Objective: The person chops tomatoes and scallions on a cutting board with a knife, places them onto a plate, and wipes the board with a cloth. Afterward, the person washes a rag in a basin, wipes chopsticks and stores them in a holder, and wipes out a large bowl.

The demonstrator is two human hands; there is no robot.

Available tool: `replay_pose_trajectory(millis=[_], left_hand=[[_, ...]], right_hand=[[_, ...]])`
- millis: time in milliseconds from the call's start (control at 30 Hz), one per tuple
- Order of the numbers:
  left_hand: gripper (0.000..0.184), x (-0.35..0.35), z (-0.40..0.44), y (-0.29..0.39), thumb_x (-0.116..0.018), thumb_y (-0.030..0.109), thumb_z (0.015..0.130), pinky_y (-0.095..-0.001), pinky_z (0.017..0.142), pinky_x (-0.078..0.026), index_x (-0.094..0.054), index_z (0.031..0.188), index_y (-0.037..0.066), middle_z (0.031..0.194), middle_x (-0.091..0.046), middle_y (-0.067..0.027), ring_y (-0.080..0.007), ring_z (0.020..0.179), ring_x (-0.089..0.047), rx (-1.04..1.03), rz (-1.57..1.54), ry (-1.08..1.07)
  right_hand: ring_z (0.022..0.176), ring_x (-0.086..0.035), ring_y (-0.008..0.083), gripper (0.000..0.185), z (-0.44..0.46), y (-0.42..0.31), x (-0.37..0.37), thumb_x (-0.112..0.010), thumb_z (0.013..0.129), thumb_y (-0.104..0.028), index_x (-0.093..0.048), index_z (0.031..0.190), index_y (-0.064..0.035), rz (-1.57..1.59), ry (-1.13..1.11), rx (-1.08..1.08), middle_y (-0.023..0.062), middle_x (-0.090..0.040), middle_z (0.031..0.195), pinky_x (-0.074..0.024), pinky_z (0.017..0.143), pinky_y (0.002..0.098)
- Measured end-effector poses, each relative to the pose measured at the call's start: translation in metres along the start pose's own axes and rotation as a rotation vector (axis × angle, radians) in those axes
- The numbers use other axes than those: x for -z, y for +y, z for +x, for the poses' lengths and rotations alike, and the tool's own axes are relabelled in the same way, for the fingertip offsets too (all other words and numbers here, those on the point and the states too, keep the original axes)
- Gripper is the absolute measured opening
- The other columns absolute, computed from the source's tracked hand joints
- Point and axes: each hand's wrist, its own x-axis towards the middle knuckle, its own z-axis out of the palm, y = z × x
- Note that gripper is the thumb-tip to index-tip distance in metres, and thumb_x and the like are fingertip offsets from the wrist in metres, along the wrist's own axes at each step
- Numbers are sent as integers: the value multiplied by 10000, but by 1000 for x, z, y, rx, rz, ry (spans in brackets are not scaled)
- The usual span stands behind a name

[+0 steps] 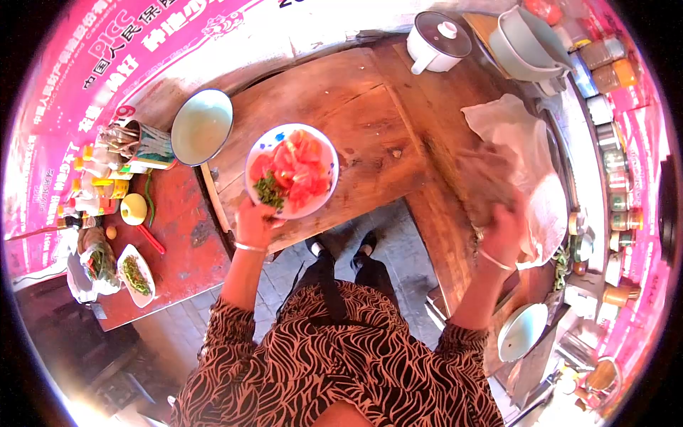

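Note:
My left hand [256,224] grips the lower left rim of a white plate [333,167], which is over the wooden table. Cut red pieces, which look like tomato, [302,160] fill most of the plate, and chopped greens [269,192] lie at its lower left. On the right side, my right hand [505,228] is raised beside a pale, crumpled cloth or plastic sheet [544,206]. Its fingers are blurred, and I cannot tell whether it touches the sheet or holds anything.
A large bowl [202,128] stands left of the plate. A white lidded pot [439,43] and grey basins [526,46] are at the back right. Jars [617,181] line the right edge. An oval dish of greens [135,276] sits on the red table [186,249].

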Motion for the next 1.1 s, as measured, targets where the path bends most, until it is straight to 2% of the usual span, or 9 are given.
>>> replay_pose_trajectory(millis=[133,200,333,467,633,800,933,1033,1100], left_hand=[[394,38,-33,10,-460,-68,658,-323,483,-559,-488,1050,-64,897,-605,-147,-244,669,-630,-44,-39,99],[393,55,-47,12,-465,-60,659,-316,477,-557,-490,1051,-60,893,-609,-139,-233,669,-631,-66,-32,159],[356,72,-78,18,-484,-34,665,-296,470,-551,-502,1020,-42,874,-610,-127,-204,658,-629,-111,-53,265],[362,66,-106,17,-479,-10,648,-268,481,-542,-510,1006,-52,859,-613,-126,-189,643,-620,-193,-77,453],[372,62,-135,5,-486,2,652,-259,485,-545,-503,1020,-48,879,-606,-131,-189,648,-621,-208,-163,605],[326,54,-159,-5,-511,-8,663,-278,489,-548,-503,987,-35,853,-601,-117,-188,628,-612,-239,-284,730],[297,55,-174,-7,-515,-23,668,-284,487,-545,-509,965,-29,845,-600,-114,-189,620,-609,-282,-335,766],[297,63,-185,-9,-510,-21,667,-285,492,-544,-513,964,-31,844,-604,-114,-191,622,-611,-302,-323,773],[302,68,-188,-9,-506,-21,667,-286,496,-545,-515,969,-34,843,-606,-114,-192,631,-613,-315,-304,777]], right_hand=[[1017,-509,367,527,-33,56,-76,-597,780,-284,-471,1200,9,-742,-528,27,225,-522,1145,-387,907,410],[1130,-385,447,698,-51,85,-104,-633,749,-398,-388,1291,-33,-845,-465,435,274,-379,1282,-308,957,486],[1234,-234,463,818,-46,126,-160,-644,696,-477,-322,1347,-99,-1137,-488,357,249,-219,1382,-222,976,572],[1245,-255,404,674,14,150,-186,-594,754,-394,-352,1335,-153,-1129,-433,602,173,-280,1371,-232,992,532],[1216,-332,355,510,136,177,-246,-573,792,-233,-429,1280,-199,-980,-625,898,112,-382,1325,-279,992,473],[1085,-472,336,384,134,179,-329,-527,802,-106,-505,1183,-145,-664,-791,1089,123,-512,1183,-385,922,420],[922,-554,300,219,34,160,-367,-507,769,-54,-572,978,-72,-195,-1001,1195,116,-588,981,-453,798,394],[817,-573,301,152,-82,140,-342,-491,741,-72,-586,859,-67,35,-1405,858,110,-599,856,-470,710,382],[815,-589,279,144,-147,133,-306,-535,712,-59,-600,840,-58,255,-1586,815,127,-605,835,-475,717,368]])
